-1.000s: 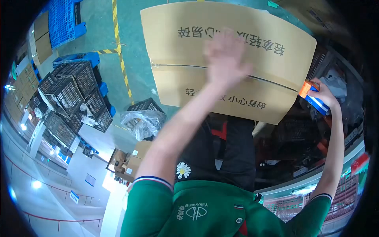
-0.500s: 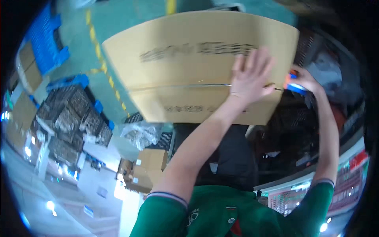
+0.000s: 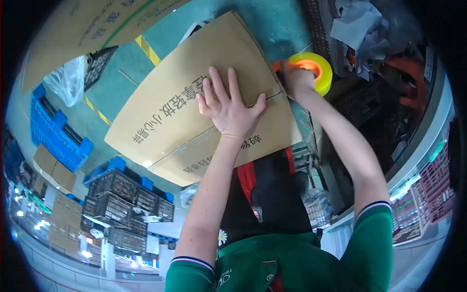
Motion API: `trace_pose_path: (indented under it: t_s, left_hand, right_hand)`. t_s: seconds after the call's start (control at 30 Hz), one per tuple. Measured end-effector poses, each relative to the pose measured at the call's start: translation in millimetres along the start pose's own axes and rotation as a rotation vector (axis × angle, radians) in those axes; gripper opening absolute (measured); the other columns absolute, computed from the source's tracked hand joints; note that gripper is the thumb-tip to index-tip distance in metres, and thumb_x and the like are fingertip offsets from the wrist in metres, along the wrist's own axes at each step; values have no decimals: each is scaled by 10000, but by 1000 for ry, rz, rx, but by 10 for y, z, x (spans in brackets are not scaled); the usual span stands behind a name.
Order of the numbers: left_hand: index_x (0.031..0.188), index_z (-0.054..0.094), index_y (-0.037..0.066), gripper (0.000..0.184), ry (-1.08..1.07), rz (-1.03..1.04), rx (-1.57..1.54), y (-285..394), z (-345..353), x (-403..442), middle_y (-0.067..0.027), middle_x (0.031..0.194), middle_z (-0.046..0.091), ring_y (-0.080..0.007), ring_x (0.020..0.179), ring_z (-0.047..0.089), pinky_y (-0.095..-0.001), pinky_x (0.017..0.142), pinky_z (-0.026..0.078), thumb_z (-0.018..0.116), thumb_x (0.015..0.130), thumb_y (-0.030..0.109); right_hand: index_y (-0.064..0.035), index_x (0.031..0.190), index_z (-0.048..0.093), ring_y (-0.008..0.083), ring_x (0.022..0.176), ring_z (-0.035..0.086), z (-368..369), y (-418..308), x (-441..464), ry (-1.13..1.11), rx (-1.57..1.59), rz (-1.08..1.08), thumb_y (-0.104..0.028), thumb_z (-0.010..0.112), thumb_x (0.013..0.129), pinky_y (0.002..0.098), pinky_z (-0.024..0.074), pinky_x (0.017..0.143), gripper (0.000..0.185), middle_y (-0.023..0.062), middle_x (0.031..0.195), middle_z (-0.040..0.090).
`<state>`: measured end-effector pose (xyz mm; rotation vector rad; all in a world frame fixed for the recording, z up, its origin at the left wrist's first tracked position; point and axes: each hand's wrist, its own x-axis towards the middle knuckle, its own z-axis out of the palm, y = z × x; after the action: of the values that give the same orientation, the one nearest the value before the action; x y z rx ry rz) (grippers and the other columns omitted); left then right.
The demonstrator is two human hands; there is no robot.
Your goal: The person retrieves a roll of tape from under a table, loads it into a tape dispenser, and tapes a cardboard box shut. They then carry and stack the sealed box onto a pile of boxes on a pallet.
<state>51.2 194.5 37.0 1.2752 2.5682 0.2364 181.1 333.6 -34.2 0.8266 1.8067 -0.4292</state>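
Observation:
A large brown cardboard box [image 3: 170,92] with printed lettering lies in front of me, tilted up to the right. A seam with a shiny strip of tape runs along its face. My left hand [image 3: 231,108] presses flat on it, fingers spread. At the box's right edge, my right hand [image 3: 297,82] is closed around a tape dispenser [image 3: 307,62], which has an orange core and a yellow roll. The fingers of this hand are partly hidden behind the wrist and the box edge.
Another printed carton [image 3: 78,46] rises at the upper left. Blue pallets [image 3: 53,131] and stacked black crates [image 3: 116,199] stand to the left. At right, a dark bin [image 3: 362,107] has crumpled white plastic [image 3: 357,27] above it. Yellow floor tape [image 3: 147,50] marks the green floor.
The box has turned in view, its right side now higher. Both hands have shifted left with it, and the right hand's dispenser shows its yellow roll. Another carton has appeared at upper left.

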Motion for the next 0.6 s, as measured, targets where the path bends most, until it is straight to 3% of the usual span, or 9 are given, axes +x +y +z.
trace_pose_path:
  t_s: [0.1,0.17,0.2,0.3,0.43,0.6]
  left_hand:
    - [1302,423,92,858,10,19,17,9,-28,19,-176,1438,242,-366,1263,237,-541,996,175,646,601,535]
    - [1299,422,83,852,23,20,20,21,-11,6,-178,1437,242,-371,1261,236,-541,995,176,659,599,508]
    - [1302,416,80,853,17,12,19,27,-11,3,-178,1437,241,-372,1261,235,-541,995,176,665,598,492]
    - [1311,399,72,856,8,14,22,62,-33,4,-180,1439,235,-373,1263,233,-539,996,176,678,597,454]
    - [1323,377,62,847,61,38,65,66,17,-31,-179,1442,236,-369,1272,231,-524,999,174,672,617,425]
    - [1326,374,49,828,93,61,119,67,26,-47,-185,1438,247,-370,1273,236,-508,999,181,651,644,427]
  right_hand:
    - [-84,1331,252,324,839,645,300,105,204,72,239,8,-362,596,776,408,496,683,709,201,910,647]
    - [-87,1276,311,323,853,643,227,265,110,-14,330,26,-361,584,794,418,491,679,618,204,905,644]
    - [-91,1246,340,338,836,638,327,322,69,225,445,111,-372,593,800,430,485,677,585,194,868,643]
    - [-91,1226,406,333,830,637,-7,436,-204,417,796,187,-340,583,798,455,486,683,525,194,915,638]
    - [-100,1243,380,378,901,599,-248,-81,-423,619,881,75,-341,676,747,461,467,747,626,237,972,606]
    - [-82,1209,411,331,914,603,192,162,-579,654,1355,-65,-346,706,699,405,474,786,646,184,1003,594]
